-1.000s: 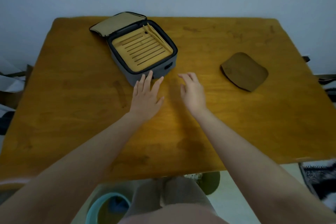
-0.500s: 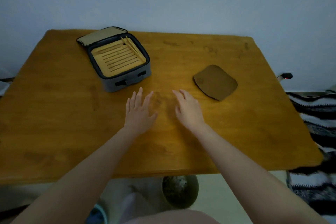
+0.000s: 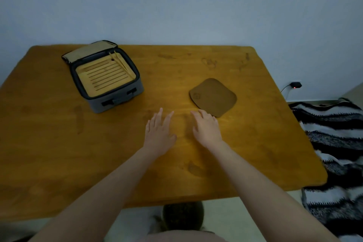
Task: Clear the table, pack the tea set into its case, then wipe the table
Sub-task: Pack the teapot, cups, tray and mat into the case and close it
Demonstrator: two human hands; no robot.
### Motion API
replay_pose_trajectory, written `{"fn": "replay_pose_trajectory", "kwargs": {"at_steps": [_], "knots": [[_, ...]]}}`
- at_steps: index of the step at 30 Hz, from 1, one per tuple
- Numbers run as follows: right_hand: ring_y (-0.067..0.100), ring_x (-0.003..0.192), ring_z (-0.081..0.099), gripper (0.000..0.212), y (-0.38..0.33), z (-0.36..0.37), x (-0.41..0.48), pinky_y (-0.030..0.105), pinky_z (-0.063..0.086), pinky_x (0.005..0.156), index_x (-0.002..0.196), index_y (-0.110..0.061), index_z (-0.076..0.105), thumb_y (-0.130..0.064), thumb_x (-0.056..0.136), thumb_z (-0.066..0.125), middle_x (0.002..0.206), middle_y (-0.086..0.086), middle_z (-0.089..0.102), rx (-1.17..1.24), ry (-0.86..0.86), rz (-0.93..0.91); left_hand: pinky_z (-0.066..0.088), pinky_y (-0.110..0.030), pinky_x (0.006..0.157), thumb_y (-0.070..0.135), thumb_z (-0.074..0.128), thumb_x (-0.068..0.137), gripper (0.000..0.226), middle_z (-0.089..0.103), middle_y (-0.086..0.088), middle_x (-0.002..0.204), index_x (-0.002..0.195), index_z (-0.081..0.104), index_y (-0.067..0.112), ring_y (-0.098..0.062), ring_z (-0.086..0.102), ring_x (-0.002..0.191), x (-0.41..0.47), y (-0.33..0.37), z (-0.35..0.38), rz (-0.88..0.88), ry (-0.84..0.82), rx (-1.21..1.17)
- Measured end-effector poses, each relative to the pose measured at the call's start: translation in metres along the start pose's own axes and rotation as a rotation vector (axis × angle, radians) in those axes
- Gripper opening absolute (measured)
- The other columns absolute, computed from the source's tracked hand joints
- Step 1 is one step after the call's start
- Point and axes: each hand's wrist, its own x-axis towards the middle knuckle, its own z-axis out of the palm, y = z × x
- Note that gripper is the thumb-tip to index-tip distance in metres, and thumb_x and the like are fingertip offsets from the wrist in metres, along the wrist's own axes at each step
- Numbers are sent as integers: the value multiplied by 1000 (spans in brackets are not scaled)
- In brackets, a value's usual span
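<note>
– Progress on the packing, from the head view?

– Far along, I'd judge. The grey case (image 3: 107, 82) sits at the far left of the desk (image 3: 59, 143), lid flap (image 3: 92, 51) thrown back, and the slatted bamboo tea tray (image 3: 105, 77) lies inside it with thin bamboo sticks (image 3: 119, 61) along its right edge. No cups or pot are out on the desk.

– So what's left?

– The case is not yet zipped. A brown cloth (image 3: 213, 96) lies flat at centre right, well apart from the case. The wiping looks undone, since faint marks show on the wood.

– And the hands?

– Both hold nothing. The left hand (image 3: 159, 131) is palm down with its fingers straight and spread. The right hand (image 3: 206, 127) is flat too, fingers relaxed, with its fingertips just beside the near edge of the cloth.

– What has changed over the last second?

– A second ago the left fingertips were at the front wall of the case. Now both hands are well clear of it and closer to the cloth. The camera has lifted, so more wall shows, along with a striped blanket (image 3: 334, 143) on the right. The case and its contents look unchanged.
</note>
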Motion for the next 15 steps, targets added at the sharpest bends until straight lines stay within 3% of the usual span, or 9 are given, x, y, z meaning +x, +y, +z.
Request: {"fn": "replay_pose_trajectory", "kwargs": {"at_steps": [3,8,12,15], "knots": [[29,140,32,55,26,-2,8,46,26,116,148,-25,34,-22,96,51,156,9,29,20,-30,36,6,-44,119,38,50,96,72,-9,0,162,153,6,37,-26,1,149,13,19,9,-47,-86,-47],[29,139,32,51,80,-1,36,45,29,112,147,-25,36,-24,97,47,156,8,27,35,-98,44,22,-41,117,35,49,98,61,27,1,156,152,22,28,-22,26,143,53,53,29,-77,-168,-142],[29,142,27,53,130,1,66,43,31,114,149,-25,33,-26,99,49,159,10,21,33,-165,35,24,-39,116,37,46,99,57,30,0,155,151,25,25,-21,27,142,90,84,45,-171,-114,-207],[30,145,21,52,165,4,93,42,27,116,148,-24,33,-26,99,48,159,12,18,39,-148,37,19,-39,119,42,40,101,54,23,-3,158,151,23,30,-23,15,147,120,103,59,-189,-119,-179]]}}
